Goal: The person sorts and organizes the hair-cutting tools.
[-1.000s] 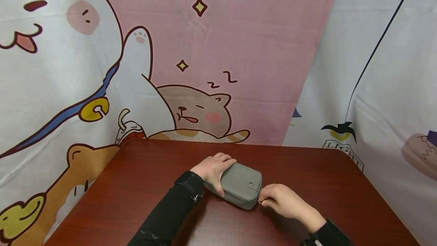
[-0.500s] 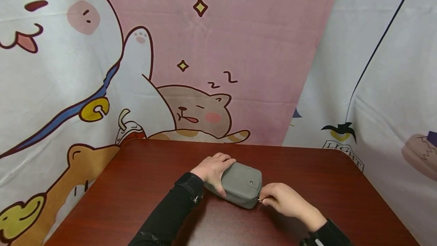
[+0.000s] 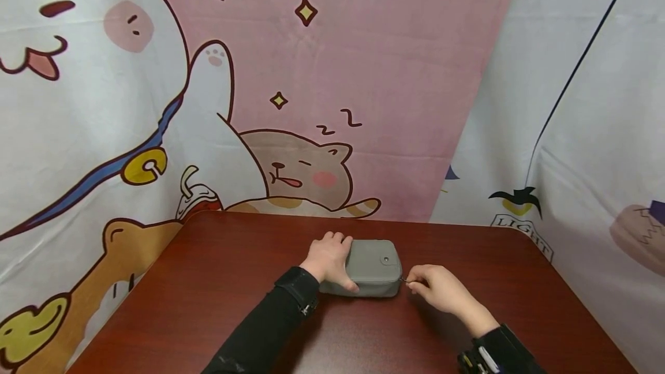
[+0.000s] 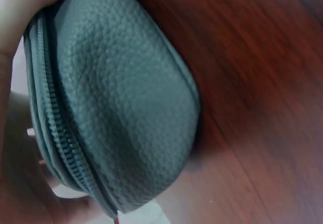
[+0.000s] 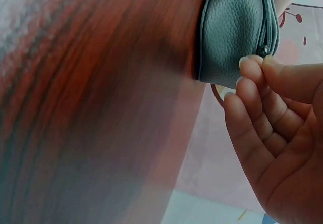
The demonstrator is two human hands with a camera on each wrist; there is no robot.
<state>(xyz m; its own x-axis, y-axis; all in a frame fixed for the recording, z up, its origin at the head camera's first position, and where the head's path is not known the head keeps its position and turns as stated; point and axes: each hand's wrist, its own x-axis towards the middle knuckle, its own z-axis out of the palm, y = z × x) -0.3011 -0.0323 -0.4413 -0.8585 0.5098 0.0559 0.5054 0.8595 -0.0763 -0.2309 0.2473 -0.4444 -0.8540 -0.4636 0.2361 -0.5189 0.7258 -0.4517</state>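
Observation:
A grey zippered pouch (image 3: 370,264) of pebbled, leather-like material lies on the table, its snap tab near the right end. My left hand (image 3: 328,260) grips its left end, thumb along the near side and fingers over the top toward the far side. Teeth of the zipper (image 4: 58,128) run along the pouch's side in the left wrist view. At the right end, my right hand (image 3: 440,288) pinches the zipper pull (image 5: 264,51) between thumb and index finger. In the right wrist view the other fingers curl loosely beneath, and the fingertips cover most of the pull.
The reddish-brown wooden table (image 3: 218,305) carries the pouch. Behind and beside it hangs a cartoon-printed cloth (image 3: 405,103), close to the table's back edge.
The pouch has turned counterclockwise, its right end swinging away from me until its long side lies nearly level. Both hands went with it, the right one moving slightly farther away and right.

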